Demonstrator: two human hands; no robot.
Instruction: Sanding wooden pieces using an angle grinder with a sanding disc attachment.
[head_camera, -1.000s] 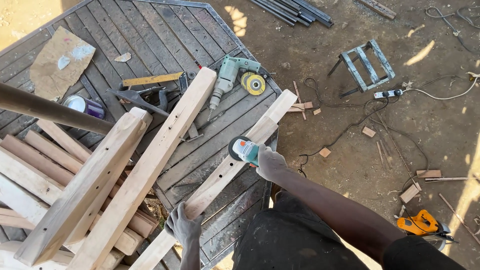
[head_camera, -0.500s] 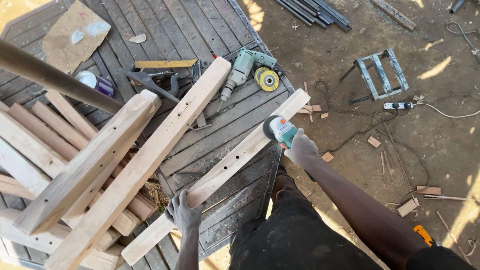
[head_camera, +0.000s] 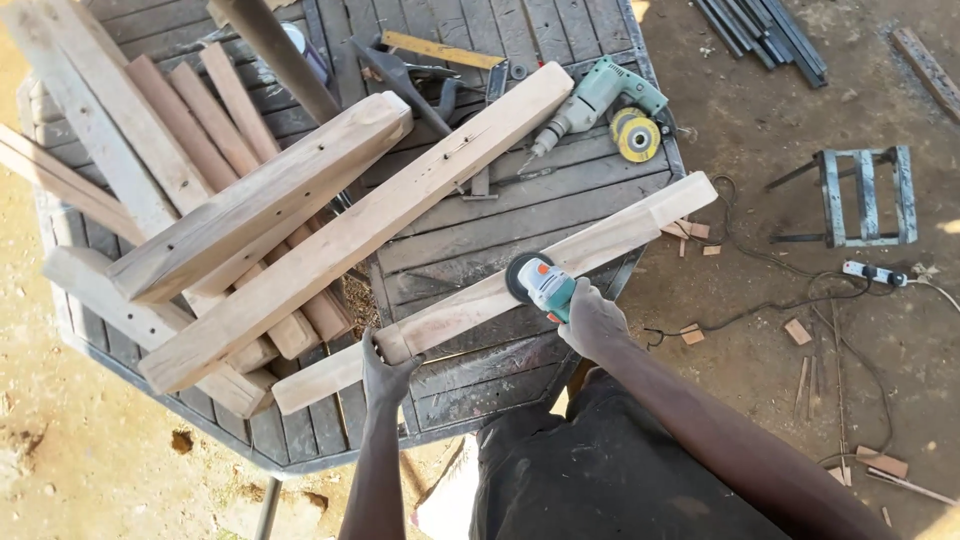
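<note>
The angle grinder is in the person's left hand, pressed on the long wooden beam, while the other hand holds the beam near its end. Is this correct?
Not quite. In the head view the right hand holds the angle grinder on the long wooden beam; the left hand grips the beam near its end.

Dark slatted work table (head_camera: 560, 200) set outdoors on bare sandy ground (head_camera: 80, 470), strong sunlight cast across the dirt, small metal frame stand (head_camera: 860, 195) placed at right, dark metal bars (head_camera: 765, 30) laid at top, cable (head_camera: 760, 305) trailed over the soil, wood offcuts (head_camera: 798, 331) scattered about
</note>
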